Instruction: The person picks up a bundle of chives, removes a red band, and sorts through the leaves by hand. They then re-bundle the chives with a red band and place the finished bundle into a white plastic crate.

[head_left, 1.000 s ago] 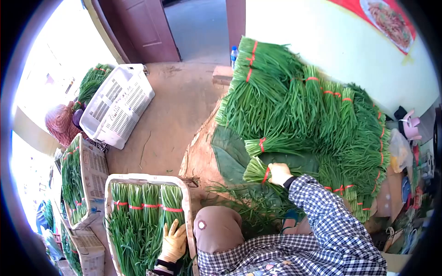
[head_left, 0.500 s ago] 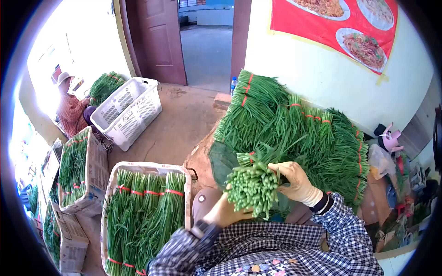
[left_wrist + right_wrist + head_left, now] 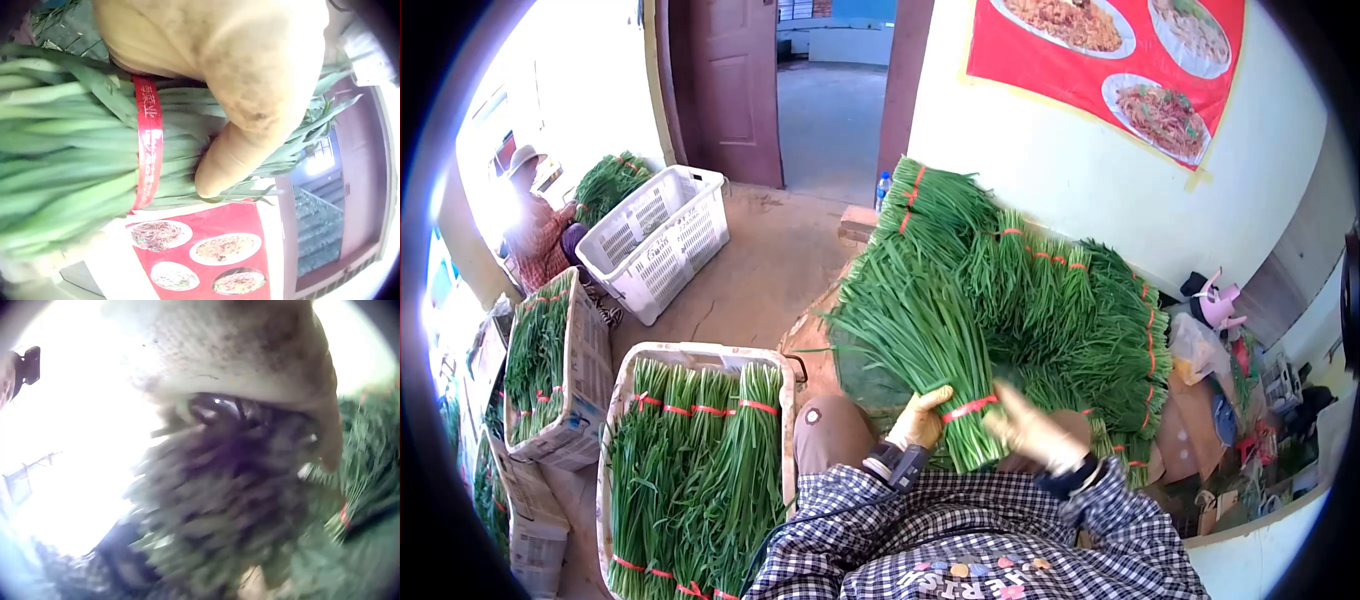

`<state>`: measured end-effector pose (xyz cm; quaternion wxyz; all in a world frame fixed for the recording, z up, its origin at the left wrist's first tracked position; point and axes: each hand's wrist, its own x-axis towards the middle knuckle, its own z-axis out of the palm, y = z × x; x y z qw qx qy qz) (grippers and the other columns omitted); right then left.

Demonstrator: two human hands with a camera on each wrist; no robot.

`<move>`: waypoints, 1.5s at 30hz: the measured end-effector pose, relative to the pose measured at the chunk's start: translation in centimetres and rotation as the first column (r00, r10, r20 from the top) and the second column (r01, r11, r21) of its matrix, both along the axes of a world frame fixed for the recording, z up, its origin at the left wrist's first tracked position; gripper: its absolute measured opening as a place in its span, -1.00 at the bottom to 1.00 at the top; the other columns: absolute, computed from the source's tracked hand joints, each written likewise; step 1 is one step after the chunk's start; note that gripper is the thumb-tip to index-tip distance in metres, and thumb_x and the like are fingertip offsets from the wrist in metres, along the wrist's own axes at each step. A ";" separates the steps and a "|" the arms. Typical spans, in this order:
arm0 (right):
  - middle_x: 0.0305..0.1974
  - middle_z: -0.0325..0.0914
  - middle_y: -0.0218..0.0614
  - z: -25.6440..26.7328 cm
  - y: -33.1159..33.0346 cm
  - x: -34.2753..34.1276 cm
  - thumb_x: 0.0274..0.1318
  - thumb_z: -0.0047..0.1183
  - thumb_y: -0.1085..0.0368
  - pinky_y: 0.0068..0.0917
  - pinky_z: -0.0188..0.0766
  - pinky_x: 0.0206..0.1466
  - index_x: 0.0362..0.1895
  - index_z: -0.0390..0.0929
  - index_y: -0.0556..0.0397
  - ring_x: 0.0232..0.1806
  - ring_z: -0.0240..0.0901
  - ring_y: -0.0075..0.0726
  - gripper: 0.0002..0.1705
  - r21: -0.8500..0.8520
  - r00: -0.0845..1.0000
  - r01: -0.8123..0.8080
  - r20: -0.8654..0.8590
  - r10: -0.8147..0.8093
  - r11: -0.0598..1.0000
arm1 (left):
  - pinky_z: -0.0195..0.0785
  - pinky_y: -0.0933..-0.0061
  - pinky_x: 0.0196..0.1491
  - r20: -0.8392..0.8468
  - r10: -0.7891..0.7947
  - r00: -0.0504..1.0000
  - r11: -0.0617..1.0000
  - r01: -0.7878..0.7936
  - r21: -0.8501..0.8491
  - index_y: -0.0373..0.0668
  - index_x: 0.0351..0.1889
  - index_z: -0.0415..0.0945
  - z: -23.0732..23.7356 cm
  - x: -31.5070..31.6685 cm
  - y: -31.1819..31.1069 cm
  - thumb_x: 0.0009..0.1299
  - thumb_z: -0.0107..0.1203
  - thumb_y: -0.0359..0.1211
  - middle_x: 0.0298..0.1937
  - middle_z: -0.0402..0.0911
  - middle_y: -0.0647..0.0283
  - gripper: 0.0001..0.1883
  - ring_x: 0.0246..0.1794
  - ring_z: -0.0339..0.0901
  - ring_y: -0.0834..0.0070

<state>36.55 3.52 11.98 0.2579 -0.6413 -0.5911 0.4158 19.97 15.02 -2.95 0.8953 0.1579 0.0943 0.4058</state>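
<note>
A bunch of garlic chives (image 3: 925, 335), bound with a red printed band (image 3: 147, 144), stands tilted over the person's lap, leaves pointing away and cut ends toward the body. The left hand (image 3: 920, 418), in a pale glove, grips it beside the band; in the left wrist view its thumb lies across the stalks. On the other side the gloved right hand (image 3: 1035, 430) is blurred, its fingers extended right at the bunch near the band. The right wrist view shows that hand (image 3: 244, 356) close over the blurred cut ends (image 3: 219, 506).
A crate (image 3: 690, 350) of banded bunches stands left of the knees, with more filled crates (image 3: 590, 400) beyond. A large pile of chives (image 3: 1050, 310) lies against the wall at right. Farther off are a white crate (image 3: 665, 255) and another person (image 3: 540, 230) seated by it.
The bunch was lifted from the pile by the right hand, then held in both hands with cut ends up. Now its leaves point away, the left hand grips it and the head view has risen.
</note>
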 end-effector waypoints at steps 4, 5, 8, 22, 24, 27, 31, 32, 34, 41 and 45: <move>0.66 -0.16 0.15 -2.9 1.4 1.3 0.30 0.10 -0.37 -0.14 -0.12 0.68 0.67 -0.21 0.16 0.70 -0.24 0.07 0.24 -0.048 0.989 -0.029 -0.144 0.022 0.998 | 0.42 0.18 0.34 -0.055 0.046 0.997 0.998 -0.044 0.042 -0.23 0.33 0.45 -0.9 -1.6 1.2 0.34 0.30 -0.48 0.19 0.66 0.17 -0.44 0.19 0.60 0.29; 0.65 -0.13 0.14 -2.3 2.2 1.7 0.30 0.13 -0.35 -0.15 -0.11 0.67 0.67 -0.21 0.17 0.70 -0.22 0.06 0.23 -0.043 0.988 0.042 -0.150 -0.048 0.998 | 0.42 0.18 0.34 -0.070 0.078 0.994 0.994 -0.072 0.079 -0.27 0.27 0.50 -1.1 -1.4 1.1 0.34 0.28 -0.46 0.17 0.69 0.15 -0.50 0.17 0.62 0.28; 0.60 0.07 0.06 -1.0 4.8 0.8 0.29 0.24 -0.24 -0.18 -0.03 0.65 0.64 -0.10 0.19 0.65 -0.03 -0.04 0.17 -0.053 0.944 0.188 -0.265 -0.195 0.981 | 0.43 0.22 0.31 -0.114 0.079 0.990 0.987 -0.061 0.152 -0.23 0.22 0.53 -1.1 -1.1 0.7 0.26 0.30 -0.56 0.07 0.72 0.21 -0.48 0.13 0.64 0.33; 0.06 0.68 -0.23 -5.1 8.9 -1.3 0.16 0.37 0.42 -0.40 0.49 0.23 0.19 0.49 0.23 0.05 0.61 -0.35 -0.47 0.167 0.812 0.436 -0.495 -0.308 0.884 | 0.48 0.27 0.23 -0.236 0.201 0.951 0.979 -0.199 0.031 -0.19 0.24 0.53 1.6 -2.3 1.2 0.51 0.26 -0.34 0.18 0.66 0.24 -0.62 0.16 0.59 0.38; 0.04 0.69 -0.25 -4.8 8.7 -1.2 0.16 0.38 0.41 -0.43 0.51 0.19 0.17 0.50 0.23 0.02 0.62 -0.36 -0.49 0.223 0.808 0.436 -0.524 -0.270 0.872 | 0.47 0.28 0.23 -0.221 0.190 0.957 0.981 -0.191 0.016 -0.19 0.25 0.53 1.4 -2.2 1.5 0.55 0.20 -0.36 0.19 0.65 0.24 -0.66 0.18 0.58 0.38; 0.05 0.69 -0.23 -5.5 8.6 -0.5 0.17 0.39 0.36 -0.39 0.49 0.23 0.17 0.50 0.24 0.05 0.62 -0.33 -0.47 0.266 0.846 0.420 -0.459 -0.270 0.867 | 0.47 0.29 0.23 -0.212 0.172 0.962 0.985 -0.170 0.028 -0.19 0.26 0.52 1.0 -2.1 1.5 0.57 0.17 -0.35 0.20 0.65 0.25 -0.67 0.18 0.58 0.39; 0.06 0.69 -0.22 -5.4 8.1 -0.3 0.17 0.42 0.27 -0.36 0.47 0.26 0.19 0.48 0.26 0.06 0.61 -0.32 -0.41 0.302 0.862 0.393 -0.451 -0.233 0.869 | 0.45 0.31 0.24 -0.181 0.153 0.971 0.988 -0.144 0.063 -0.18 0.27 0.52 0.8 -2.0 1.6 0.58 0.17 -0.35 0.20 0.65 0.27 -0.67 0.19 0.57 0.40; 0.06 0.69 -0.22 -5.9 8.1 0.1 0.17 0.42 0.27 -0.36 0.47 0.26 0.19 0.48 0.26 0.06 0.61 -0.32 -0.41 0.300 0.861 0.393 -0.453 -0.233 0.869 | 0.45 0.31 0.25 -0.194 0.156 0.968 0.986 -0.142 0.087 -0.17 0.27 0.52 0.8 -2.0 1.5 0.58 0.16 -0.35 0.20 0.65 0.27 -0.67 0.19 0.57 0.40; 0.08 0.68 -0.23 -7.8 8.0 1.3 0.15 0.45 0.25 -0.38 0.46 0.26 0.20 0.48 0.27 0.06 0.60 -0.34 -0.38 0.322 0.884 0.329 -0.436 -0.170 0.888 | 0.44 0.31 0.26 -0.250 0.244 0.937 0.956 -0.188 0.226 -0.17 0.28 0.52 -3.0 -1.1 1.8 0.59 0.15 -0.35 0.21 0.64 0.27 -0.66 0.20 0.56 0.42; 0.06 0.70 -0.23 -7.9 7.2 1.0 0.24 0.34 0.30 -0.37 0.48 0.24 0.09 0.58 0.22 0.05 0.61 -0.31 -0.60 0.303 0.843 0.428 -0.474 -0.255 0.852 | 0.36 0.32 0.32 -0.338 0.232 0.912 0.939 -0.120 0.323 -0.21 0.31 0.48 0.6 -2.2 1.2 0.55 0.20 -0.38 0.27 0.60 0.26 -0.61 0.26 0.50 0.43; -0.04 0.70 -0.18 -12.3 8.7 7.2 0.30 0.14 0.44 -0.37 0.51 0.16 0.08 0.60 0.16 -0.03 0.62 -0.23 -0.71 0.628 0.954 0.013 0.225 -0.198 0.778 | 0.24 0.31 0.42 -0.389 0.118 0.914 0.888 0.078 0.454 -0.27 0.41 0.44 1.6 -3.0 1.0 0.40 0.40 -0.31 0.40 0.53 0.17 -0.36 0.35 0.46 0.40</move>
